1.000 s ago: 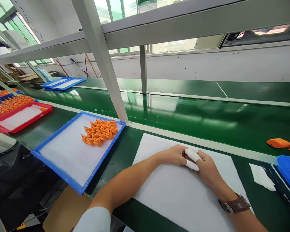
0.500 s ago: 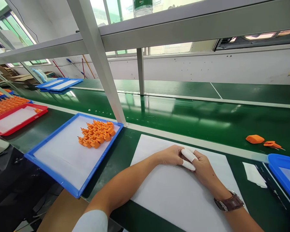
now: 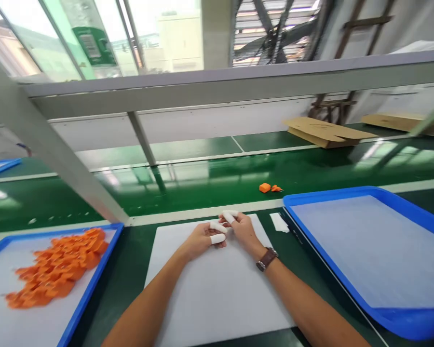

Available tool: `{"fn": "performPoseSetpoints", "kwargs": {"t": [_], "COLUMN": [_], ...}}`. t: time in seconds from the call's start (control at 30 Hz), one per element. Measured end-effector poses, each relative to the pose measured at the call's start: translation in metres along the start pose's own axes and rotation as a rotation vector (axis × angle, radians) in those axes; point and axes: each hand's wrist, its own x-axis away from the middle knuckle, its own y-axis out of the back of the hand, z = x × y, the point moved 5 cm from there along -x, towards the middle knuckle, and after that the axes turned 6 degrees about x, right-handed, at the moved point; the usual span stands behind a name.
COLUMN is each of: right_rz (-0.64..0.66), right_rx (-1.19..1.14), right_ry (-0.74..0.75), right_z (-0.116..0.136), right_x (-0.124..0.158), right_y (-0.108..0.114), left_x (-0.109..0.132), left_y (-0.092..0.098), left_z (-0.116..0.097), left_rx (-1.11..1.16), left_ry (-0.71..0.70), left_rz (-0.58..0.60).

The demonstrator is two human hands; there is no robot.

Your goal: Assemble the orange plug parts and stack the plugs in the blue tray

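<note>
My left hand [image 3: 203,236] hovers over the white sheet [image 3: 217,289] with white covers on its thumb and index finger. Its fingers are bent and a little apart, and nothing shows between them. Close beside it is my right hand [image 3: 241,230], also with white finger covers, its fingers loosely curled and no held thing visible. Beyond the sheet, on the shiny green surface, lie an orange block-like piece [image 3: 264,188] and a smaller orange piece with a thin tip [image 3: 277,188].
To the left, a blue-rimmed tray [image 3: 90,294] holds several orange pieces [image 3: 63,265]. A blue tray [image 3: 347,284] with a pale base stands on the right, near white scraps [image 3: 279,222]. A grey slanted post [image 3: 68,149] and crossbar [image 3: 217,94] stand ahead; flat cardboard [image 3: 325,130] lies behind.
My view has swung to the right, bringing the right-hand blue tray and the cardboard into sight. My hands, touching before, have come slightly apart.
</note>
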Motion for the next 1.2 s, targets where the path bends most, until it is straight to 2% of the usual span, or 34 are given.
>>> {"fn": "performPoseSetpoints", "kwargs": {"t": [0.23, 0.3, 0.37, 0.43, 0.5, 0.57, 0.67, 0.8, 0.9, 0.97, 1.07, 1.13, 1.2], "right_rz": [-0.015, -0.01, -0.005, 0.001, 0.009, 0.016, 0.022, 0.014, -0.011, -0.019, -0.007, -0.006, -0.007], "right_rx": [-0.059, -0.08, -0.095, -0.102, -0.101, -0.092, -0.067, -0.011, 0.043, 0.059, 0.063, 0.059, 0.034], "right_ry": [0.053, 0.057, 0.054, 0.048, 0.039, 0.027, 0.024, 0.064, 0.07, 0.075, 0.091, 0.096, 0.102], "right_z": [0.004, 0.003, 0.002, 0.0, -0.003, -0.006, -0.008, -0.008, -0.009, -0.009, -0.009, -0.01, -0.01], "right_x": [-0.006, -0.008, -0.01, -0.012, -0.014, -0.016, -0.017, -0.017, -0.018, -0.019, -0.019, -0.019, -0.019], "right_y": [-0.002, -0.003, -0.003, -0.004, -0.005, -0.006, -0.006, -0.004, -0.003, -0.003, -0.003, -0.003, -0.003], "left_x": [-0.006, -0.013, -0.025, -0.045, -0.073, -0.108, -0.161, -0.224, -0.255, -0.263, -0.259, -0.244, -0.218], "left_y": [-0.005, 0.005, 0.023, 0.041, 0.048, 0.041, 0.01, -0.036, -0.061, -0.07, -0.074, -0.071, -0.065], "left_z": [0.008, 0.009, 0.0, -0.018, -0.039, -0.057, -0.07, -0.065, -0.056, -0.052, -0.052, -0.057, -0.065], "left_rx": [0.077, 0.111, 0.018, -0.174, -0.344, -0.462, -0.654, -0.864, -0.962, -0.996, -0.997, -0.963, -0.912], "left_ry": [-0.012, -0.036, -0.093, -0.151, -0.172, -0.164, -0.155, -0.143, -0.146, -0.154, -0.168, -0.186, -0.217], "left_rz": [-0.055, -0.146, -0.314, -0.468, -0.509, -0.448, -0.303, -0.206, -0.189, -0.193, -0.212, -0.225, -0.246]}}
